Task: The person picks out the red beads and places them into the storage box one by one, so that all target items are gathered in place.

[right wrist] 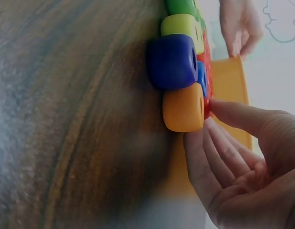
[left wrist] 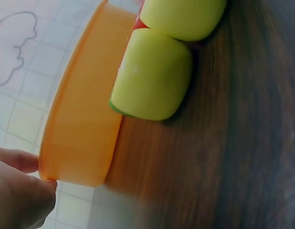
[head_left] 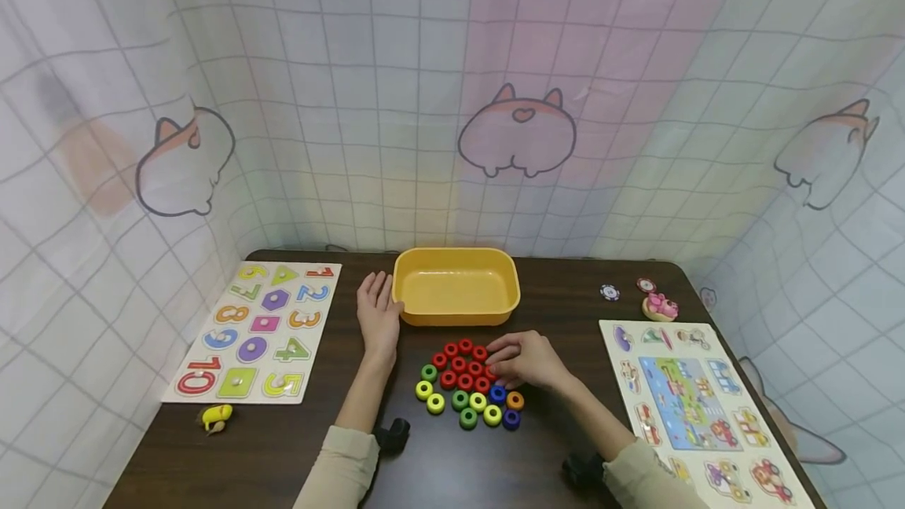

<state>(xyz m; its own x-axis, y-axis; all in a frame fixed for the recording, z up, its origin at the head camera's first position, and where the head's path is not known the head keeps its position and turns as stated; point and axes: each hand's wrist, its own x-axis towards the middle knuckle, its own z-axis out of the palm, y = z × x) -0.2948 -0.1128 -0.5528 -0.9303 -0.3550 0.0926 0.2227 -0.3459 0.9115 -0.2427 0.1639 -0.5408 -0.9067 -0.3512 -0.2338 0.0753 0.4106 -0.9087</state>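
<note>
An orange-yellow plastic basin [head_left: 456, 319] stands near the back edge of the table. My left hand [head_left: 379, 320] is at its left side, fingers fairly straight, thumb touching the rim; the left wrist view shows fingertips against the basin wall [left wrist: 83, 129]. In front of the basin lies a cluster of ring-shaped beads: several red beads [head_left: 459, 364], several yellow beads [head_left: 435, 403], three green beads [head_left: 468, 418], two blue beads [head_left: 511, 419] and an orange bead [right wrist: 182, 109]. At the cluster's right edge my right hand [head_left: 532, 360] pinches a red bead, mostly hidden by the fingers.
A number puzzle board [head_left: 265, 324] lies at left, with a small yellow toy [head_left: 215, 416] below it. On the right is a vehicle picture puzzle board [head_left: 693, 391]. Behind it sit a pink toy [head_left: 661, 306] and two poker chips [head_left: 610, 292]. Patterned cloth surrounds the table.
</note>
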